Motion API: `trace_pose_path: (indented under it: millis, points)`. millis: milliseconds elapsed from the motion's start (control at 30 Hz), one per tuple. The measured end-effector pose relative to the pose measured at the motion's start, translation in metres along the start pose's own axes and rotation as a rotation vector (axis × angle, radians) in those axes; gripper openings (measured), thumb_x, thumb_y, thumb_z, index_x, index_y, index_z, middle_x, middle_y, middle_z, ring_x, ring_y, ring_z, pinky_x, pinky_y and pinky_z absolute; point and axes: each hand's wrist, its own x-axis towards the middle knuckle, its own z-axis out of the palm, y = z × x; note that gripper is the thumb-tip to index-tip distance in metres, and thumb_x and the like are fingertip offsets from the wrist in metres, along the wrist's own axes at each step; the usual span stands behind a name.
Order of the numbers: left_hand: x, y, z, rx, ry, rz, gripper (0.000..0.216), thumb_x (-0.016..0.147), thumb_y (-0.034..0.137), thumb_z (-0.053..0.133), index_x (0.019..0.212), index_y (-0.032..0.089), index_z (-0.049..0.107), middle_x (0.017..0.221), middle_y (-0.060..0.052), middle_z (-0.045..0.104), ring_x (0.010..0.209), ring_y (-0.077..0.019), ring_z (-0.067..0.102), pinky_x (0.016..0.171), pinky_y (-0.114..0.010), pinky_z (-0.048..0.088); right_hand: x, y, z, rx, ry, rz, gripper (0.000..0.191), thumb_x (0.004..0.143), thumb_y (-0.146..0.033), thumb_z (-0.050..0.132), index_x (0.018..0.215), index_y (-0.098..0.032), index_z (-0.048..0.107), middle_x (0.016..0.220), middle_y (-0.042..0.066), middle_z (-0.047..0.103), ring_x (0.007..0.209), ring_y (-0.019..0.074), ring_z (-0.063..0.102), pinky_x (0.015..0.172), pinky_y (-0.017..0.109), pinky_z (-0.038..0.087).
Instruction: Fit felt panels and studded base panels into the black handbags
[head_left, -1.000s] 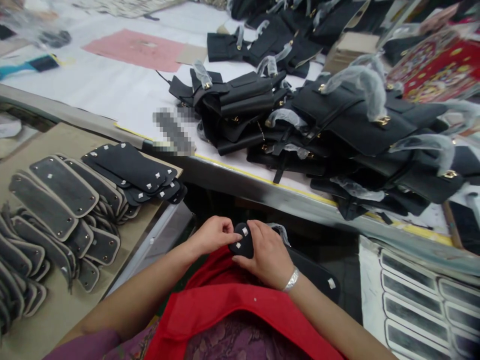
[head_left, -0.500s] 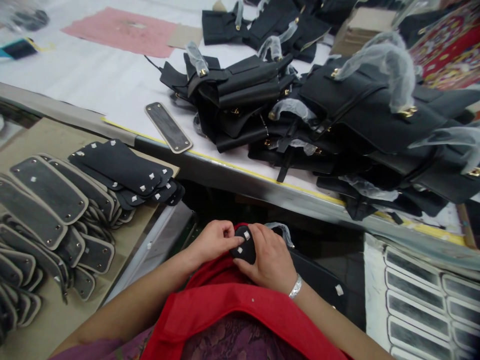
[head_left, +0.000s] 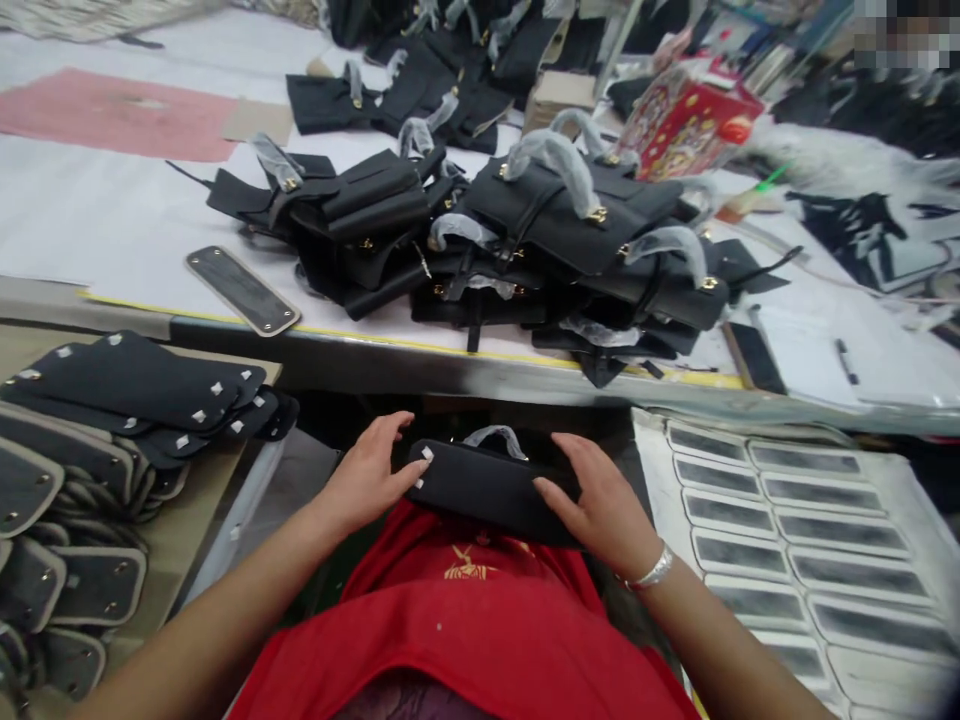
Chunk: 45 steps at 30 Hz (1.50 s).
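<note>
Black bag seen at 12 o'clock off red apron. Left hand half-open, thumb at 9-o'clock end; right hand loosely spread at 3; nothing gripped. Likely light, semi-stiff; best held by ends.

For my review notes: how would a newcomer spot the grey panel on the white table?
Find the white table across the upper picture. Near its front edge, just left of the heaped black bags, lies a long grey panel with rounded corners. Unlike the bulky bags, it is flat, pale-bordered and lies by itself.
</note>
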Motion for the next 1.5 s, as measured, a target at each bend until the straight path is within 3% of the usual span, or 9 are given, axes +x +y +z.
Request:
trace_pose_path:
  millis: [67,167,233,467,800,967,1233,1333,1500]
  points:
    - [-0.001,0.017,0.004,0.105,0.015,0.205,0.059,0.078,0.042,0.056,0.128,0.019,0.034,0.129,-0.011,0.043,0.117,-0.0237,0.042,0.099,-0.04,0.036,-0.009,-0.004,0.003,-0.013,-0.046,-0.075,0.065,0.081,-0.051,0.055,0.129,-0.011,0.037,0.126,0.017,0.045,0.116,0.0297,0.042,0.098,0.047,0.037]
    - [0.003,0.037,0.018,0.233,-0.146,0.501,0.083,0.068,0.057,0.062,0.134,0.018,0.028,0.138,-0.013,0.035,0.128,-0.0268,0.031,0.107,-0.043,0.025,-0.011,-0.012,0.012,-0.027,-0.118,-0.168,0.091,0.067,-0.059,0.067,0.134,-0.008,0.032,0.132,0.02,0.038,0.12,0.0327,0.036,0.1,0.048,0.032]
    - [0.01,0.043,0.027,0.309,-0.239,0.579,0.095,0.061,0.064,0.064,0.135,0.016,0.027,0.139,-0.015,0.035,0.127,-0.0289,0.032,0.106,-0.045,0.023,-0.01,-0.014,0.017,-0.056,-0.156,-0.175,0.098,0.06,-0.058,0.072,0.133,-0.006,0.033,0.131,0.021,0.038,0.118,0.0341,0.037,0.1,0.049,0.031]
    - [0.027,0.042,0.035,0.454,-0.32,0.551,0.083,0.06,0.064,0.063,0.121,0.012,0.043,0.118,-0.015,0.052,0.106,-0.0292,0.048,0.092,-0.042,0.034,-0.008,-0.006,0.02,-0.099,-0.217,-0.145,0.083,0.066,-0.061,0.066,0.124,-0.006,0.043,0.118,0.019,0.048,0.107,0.0327,0.044,0.093,0.045,0.033]
    - [0.023,0.039,0.037,0.529,-0.325,0.603,0.085,0.069,0.07,0.049,0.128,0.01,0.039,0.123,-0.017,0.049,0.109,-0.0293,0.045,0.093,-0.04,0.03,-0.011,-0.007,0.025,-0.173,-0.232,-0.193,0.092,0.073,-0.072,0.049,0.13,0.0,0.038,0.122,0.022,0.046,0.108,0.034,0.041,0.093,0.045,0.03]
    - [0.02,0.037,0.037,0.569,-0.314,0.647,0.104,0.061,0.083,0.039,0.133,0.008,0.034,0.127,-0.02,0.045,0.112,-0.032,0.043,0.094,-0.043,0.029,-0.013,-0.011,0.028,-0.236,-0.216,-0.167,0.076,0.084,-0.062,0.043,0.132,-0.004,0.037,0.127,0.02,0.044,0.111,0.0321,0.039,0.094,0.043,0.028]
    - [0.011,0.04,0.038,0.669,-0.256,0.642,0.091,0.069,0.073,0.044,0.132,0.008,0.034,0.129,-0.018,0.045,0.113,-0.0314,0.043,0.095,-0.041,0.027,-0.013,-0.02,0.024,-0.269,-0.225,-0.147,0.07,0.085,-0.056,0.048,0.133,-0.006,0.037,0.129,0.018,0.044,0.11,0.0306,0.043,0.093,0.042,0.032]
    - [0.013,0.04,0.033,0.614,-0.3,0.63,0.092,0.068,0.075,0.044,0.133,0.01,0.034,0.129,-0.017,0.046,0.114,-0.0299,0.043,0.095,-0.039,0.029,-0.011,-0.01,0.013,-0.206,-0.298,-0.15,0.057,0.087,-0.047,0.05,0.13,-0.01,0.041,0.123,0.015,0.049,0.107,0.0265,0.048,0.091,0.038,0.036]
    - [0.025,0.057,0.036,0.543,-0.389,0.49,0.061,0.084,0.061,0.031,0.125,0.017,0.044,0.119,-0.012,0.055,0.107,-0.0255,0.051,0.089,-0.036,0.037,-0.021,0.027,-0.002,0.027,-0.321,0.044,0.045,0.085,-0.037,0.056,0.122,-0.012,0.049,0.117,0.012,0.054,0.104,0.0241,0.052,0.091,0.037,0.041]
